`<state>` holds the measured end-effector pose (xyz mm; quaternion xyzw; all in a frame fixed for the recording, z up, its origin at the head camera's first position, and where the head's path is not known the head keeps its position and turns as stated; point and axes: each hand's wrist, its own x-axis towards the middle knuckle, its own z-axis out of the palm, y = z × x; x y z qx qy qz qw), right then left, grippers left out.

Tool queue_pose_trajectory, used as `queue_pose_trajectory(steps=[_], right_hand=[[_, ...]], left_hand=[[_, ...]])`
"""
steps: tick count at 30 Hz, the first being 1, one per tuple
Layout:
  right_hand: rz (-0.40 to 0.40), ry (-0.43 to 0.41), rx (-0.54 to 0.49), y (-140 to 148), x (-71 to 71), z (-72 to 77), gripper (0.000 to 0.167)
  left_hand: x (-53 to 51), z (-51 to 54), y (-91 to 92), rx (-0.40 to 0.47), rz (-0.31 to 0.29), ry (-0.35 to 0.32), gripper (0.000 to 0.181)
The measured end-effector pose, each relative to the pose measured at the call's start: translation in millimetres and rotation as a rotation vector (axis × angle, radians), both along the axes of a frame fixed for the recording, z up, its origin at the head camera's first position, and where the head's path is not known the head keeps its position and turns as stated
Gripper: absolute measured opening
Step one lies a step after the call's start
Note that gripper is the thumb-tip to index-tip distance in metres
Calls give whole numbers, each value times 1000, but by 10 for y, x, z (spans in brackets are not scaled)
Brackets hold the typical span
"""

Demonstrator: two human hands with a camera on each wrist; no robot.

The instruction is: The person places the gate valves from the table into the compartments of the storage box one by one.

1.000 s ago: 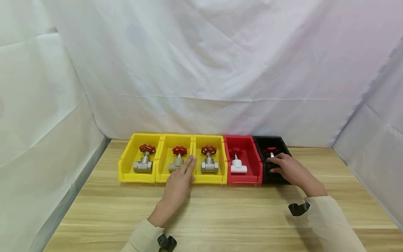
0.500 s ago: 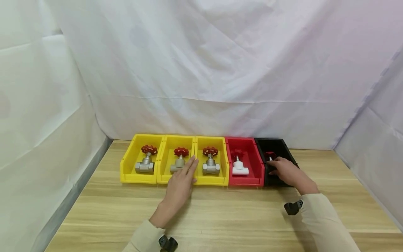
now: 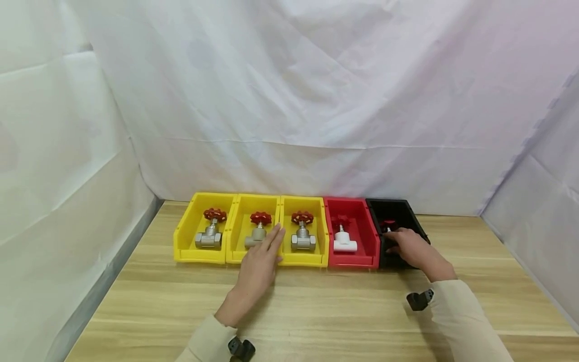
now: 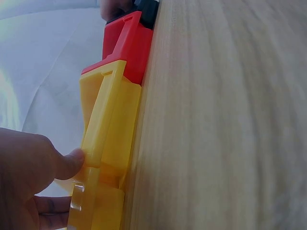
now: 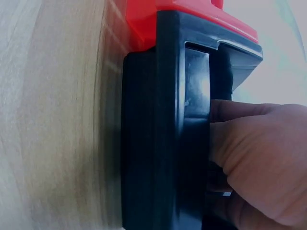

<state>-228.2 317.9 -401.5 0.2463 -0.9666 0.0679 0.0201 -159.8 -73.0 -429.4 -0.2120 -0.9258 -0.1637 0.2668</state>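
My left hand (image 3: pixel 259 265) lies with straight fingers over the meeting walls of the middle yellow bin (image 3: pixel 243 200) and the right yellow bin (image 3: pixel 323 236). In the left wrist view its thumb (image 4: pixel 73 163) touches the yellow front edge. My right hand (image 3: pixel 413 247) reaches into the black bin (image 3: pixel 398 205) and grips a valve with a red handwheel (image 3: pixel 388 224). Most of that valve's body is hidden by the fingers and the bin wall; in the right wrist view the curled fingers (image 5: pixel 240 111) go behind the black front lip.
The left yellow bin (image 3: pixel 177 241) and right yellow bin hold metal valves; the middle one holds a grey-beige valve (image 3: pixel 258 234). A white valve (image 3: pixel 345 242) lies in the red bin (image 3: pixel 372 231). White cloth (image 3: pixel 289 100) hangs behind the wooden table (image 3: pixel 316 311).
My right hand has lowered the valve deeper into the black bin and shifted slightly left. The left hand stays in place on the yellow bins. The head view has shifted slightly.
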Motion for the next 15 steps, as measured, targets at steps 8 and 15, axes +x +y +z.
queue_pose_trajectory(steps=[8,15], right_hand=[[-21,-33,-3,-77,56,108,32],[-107,35,-24,-130,357,310,38]], left_hand=[[-41,14,-14,-5,3,-59,70],[-53,184,-161,-11,-67,-147,67]])
